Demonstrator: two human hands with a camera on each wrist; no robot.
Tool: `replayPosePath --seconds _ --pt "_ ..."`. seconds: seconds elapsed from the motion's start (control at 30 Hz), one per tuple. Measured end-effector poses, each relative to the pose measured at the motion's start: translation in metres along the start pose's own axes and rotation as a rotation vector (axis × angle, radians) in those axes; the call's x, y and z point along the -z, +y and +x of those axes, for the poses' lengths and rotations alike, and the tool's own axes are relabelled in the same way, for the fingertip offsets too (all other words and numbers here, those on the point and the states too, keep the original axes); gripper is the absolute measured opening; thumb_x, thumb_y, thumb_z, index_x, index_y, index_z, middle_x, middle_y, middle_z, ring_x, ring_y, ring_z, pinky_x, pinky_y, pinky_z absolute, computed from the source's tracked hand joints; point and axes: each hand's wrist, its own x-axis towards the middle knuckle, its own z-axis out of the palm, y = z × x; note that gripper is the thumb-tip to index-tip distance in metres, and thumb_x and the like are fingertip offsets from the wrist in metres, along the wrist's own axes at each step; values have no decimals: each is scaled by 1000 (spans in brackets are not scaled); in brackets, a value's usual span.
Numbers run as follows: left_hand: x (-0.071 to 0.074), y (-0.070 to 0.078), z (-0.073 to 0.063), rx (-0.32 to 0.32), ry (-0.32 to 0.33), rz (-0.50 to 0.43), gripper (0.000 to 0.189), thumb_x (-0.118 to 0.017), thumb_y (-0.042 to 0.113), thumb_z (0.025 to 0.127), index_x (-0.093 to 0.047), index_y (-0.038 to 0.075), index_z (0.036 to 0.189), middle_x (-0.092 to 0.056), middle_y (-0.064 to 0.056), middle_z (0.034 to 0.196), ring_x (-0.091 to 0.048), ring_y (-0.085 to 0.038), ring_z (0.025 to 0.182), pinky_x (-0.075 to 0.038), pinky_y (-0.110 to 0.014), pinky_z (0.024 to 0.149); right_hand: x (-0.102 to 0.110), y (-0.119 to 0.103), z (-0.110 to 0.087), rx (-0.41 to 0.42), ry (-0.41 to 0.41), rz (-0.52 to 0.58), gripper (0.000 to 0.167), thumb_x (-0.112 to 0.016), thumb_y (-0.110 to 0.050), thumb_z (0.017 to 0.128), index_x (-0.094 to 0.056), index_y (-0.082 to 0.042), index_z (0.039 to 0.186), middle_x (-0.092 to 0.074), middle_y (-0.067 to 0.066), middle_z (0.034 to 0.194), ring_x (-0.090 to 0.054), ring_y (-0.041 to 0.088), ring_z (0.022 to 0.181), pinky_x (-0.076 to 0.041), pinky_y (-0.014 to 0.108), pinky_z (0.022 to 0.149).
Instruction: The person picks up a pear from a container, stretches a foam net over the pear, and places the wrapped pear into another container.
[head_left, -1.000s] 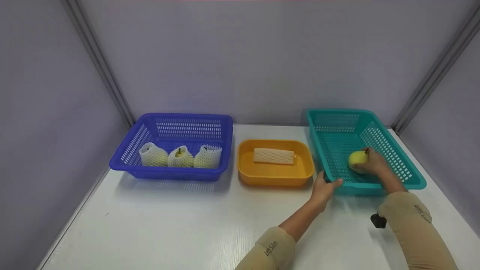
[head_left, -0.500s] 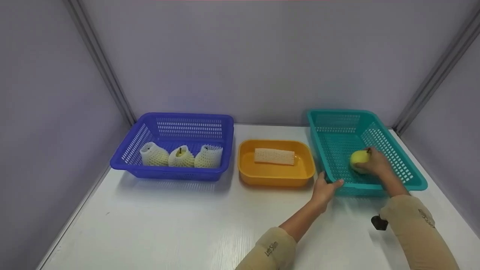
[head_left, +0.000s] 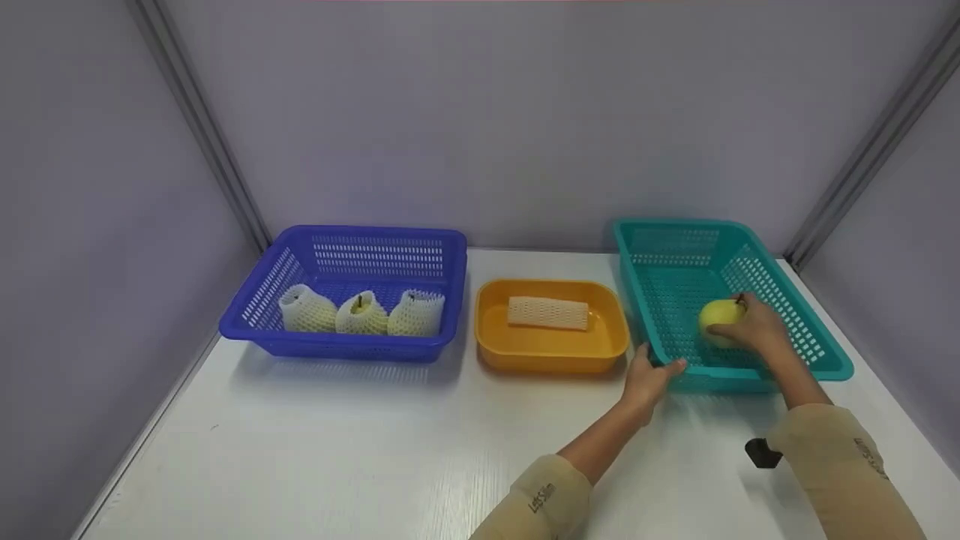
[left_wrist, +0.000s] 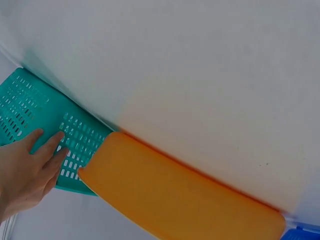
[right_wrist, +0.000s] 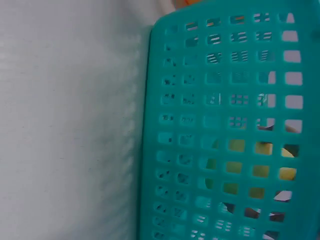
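Observation:
My right hand [head_left: 760, 328] holds a yellow pear [head_left: 718, 321] inside the teal basket [head_left: 814, 337], thumb at its near side and fingers by the stem. Through the basket's slots in the right wrist view, patches of the pear [right_wrist: 233, 167] show, with the hand mostly hidden. My left hand [head_left: 645, 382] rests against the near left corner of that basket, thumb along the front rim. In the left wrist view, the left hand's spread, straight fingers [left_wrist: 47, 147] touch the outer wall of the basket [left_wrist: 75, 132].
An orange tub [head_left: 551, 363] with a flat foam net sleeve [head_left: 548, 313] in it stands left of the teal basket. Farther left, a blue basket [head_left: 337, 347] holds three pears in white foam nets [head_left: 362, 314]. Walls close in the white table [head_left: 337, 450] behind and at both sides.
My right forearm has shifted slightly right and toward me, while the hand keeps hold of the pear in nearly the same spot. The left hand has stayed at the basket corner.

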Motion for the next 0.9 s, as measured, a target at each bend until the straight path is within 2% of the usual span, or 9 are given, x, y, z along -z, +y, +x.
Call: replayPosePath --seconds 0.23,0.57,0.9 --pt "0 0 -1 2 -4 11 61 -68 18 83 -40 3 135 -42 -10 135 -40 -25 121 -36 -42 97 10 -20 -16 12 15 53 79 -72 -28 79 -29 13 130 -39 37 118 -42 48 101 -39 57 79" --pt "0 -1 -2 3 12 -29 61 -69 17 83 -40 2 135 -42 -11 136 -39 -27 123 -35 -42 97 16 -42 -35 99 89 120 77 -73 -26 79 -31 11 132 -38 35 122 -42 47 103 -38 59 81" --pt "7 -1 -7 -90 24 24 59 -71 24 81 -45 2 129 -48 -10 129 -44 -23 119 -38 -37 95 17 -64 -54 153 107 129 77 -74 -28 77 -34 7 132 -40 31 120 -43 46 102 -39 59 79"
